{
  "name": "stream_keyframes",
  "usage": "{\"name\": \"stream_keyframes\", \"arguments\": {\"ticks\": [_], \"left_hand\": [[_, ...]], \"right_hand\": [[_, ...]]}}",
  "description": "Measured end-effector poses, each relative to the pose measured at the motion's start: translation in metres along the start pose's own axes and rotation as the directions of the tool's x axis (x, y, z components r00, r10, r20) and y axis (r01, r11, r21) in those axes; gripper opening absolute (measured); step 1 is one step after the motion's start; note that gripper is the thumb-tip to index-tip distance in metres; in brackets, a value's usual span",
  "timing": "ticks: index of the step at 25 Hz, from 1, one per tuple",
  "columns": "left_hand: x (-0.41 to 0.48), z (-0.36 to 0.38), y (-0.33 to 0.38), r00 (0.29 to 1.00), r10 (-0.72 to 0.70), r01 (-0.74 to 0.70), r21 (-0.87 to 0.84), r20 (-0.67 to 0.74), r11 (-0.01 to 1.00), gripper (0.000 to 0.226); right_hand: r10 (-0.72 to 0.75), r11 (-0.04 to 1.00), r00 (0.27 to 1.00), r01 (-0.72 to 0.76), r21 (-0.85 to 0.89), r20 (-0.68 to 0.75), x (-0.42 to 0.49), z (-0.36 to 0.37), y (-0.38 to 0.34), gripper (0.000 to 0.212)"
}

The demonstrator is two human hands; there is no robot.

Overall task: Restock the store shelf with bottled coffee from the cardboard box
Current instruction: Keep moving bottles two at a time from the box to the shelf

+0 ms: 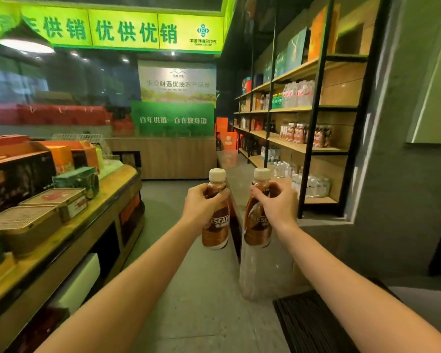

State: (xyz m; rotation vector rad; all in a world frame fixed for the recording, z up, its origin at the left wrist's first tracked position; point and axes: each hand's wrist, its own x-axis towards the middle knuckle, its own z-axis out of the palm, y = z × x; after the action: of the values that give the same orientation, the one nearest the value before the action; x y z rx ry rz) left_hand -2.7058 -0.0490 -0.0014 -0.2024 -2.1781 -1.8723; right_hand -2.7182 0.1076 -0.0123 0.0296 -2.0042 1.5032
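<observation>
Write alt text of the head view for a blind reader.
A person holds two Nescafe coffee bottles out in a store aisle: the left hand grips the left bottle, the right hand the right bottle. A wooden shelf on the right carries shelved coffee bottles and water bottles.

Dim overall | green glow from lit sign (122, 29) | ceiling lamp (26, 45) glare | edges bowed, soft

A person's two bare arms reach forward in a shop aisle. The left hand (201, 200) grips one bottle of coffee (215, 220) around its neck; the right hand (278, 202) grips a second coffee bottle (256, 222) likewise. Both bottles are upright with white caps. On the right, a wooden shelf (303, 148) holds similar brown bottles (297, 133).
</observation>
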Motion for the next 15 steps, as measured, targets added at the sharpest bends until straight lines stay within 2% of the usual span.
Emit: {"name": "stream_keyframes", "arguments": {"ticks": [6, 11, 15], "left_hand": [[0.173, -0.010, -0.039, 0.999, 0.027, -0.026, 0.024, -0.036, 0.999, 0.007], [0.316, -0.016, -0.058, 0.996, 0.021, -0.021, 0.011, -0.085, 1.000, 0.016], [0.427, -0.021, -0.090, 0.997, 0.020, -0.021, -0.018, -0.072, 1.000, 0.020]], "right_hand": [[-0.031, 0.998, 0.998, 0.027, 0.054, 0.059, 0.146, 0.115, 0.046, 0.038], [-0.047, 0.998, 0.996, 0.043, 0.048, 0.079, 0.267, 0.194, 0.072, 0.040], [-0.036, 0.999, 0.997, 0.034, 0.034, 0.063, 0.354, 0.260, 0.106, 0.045]]}}
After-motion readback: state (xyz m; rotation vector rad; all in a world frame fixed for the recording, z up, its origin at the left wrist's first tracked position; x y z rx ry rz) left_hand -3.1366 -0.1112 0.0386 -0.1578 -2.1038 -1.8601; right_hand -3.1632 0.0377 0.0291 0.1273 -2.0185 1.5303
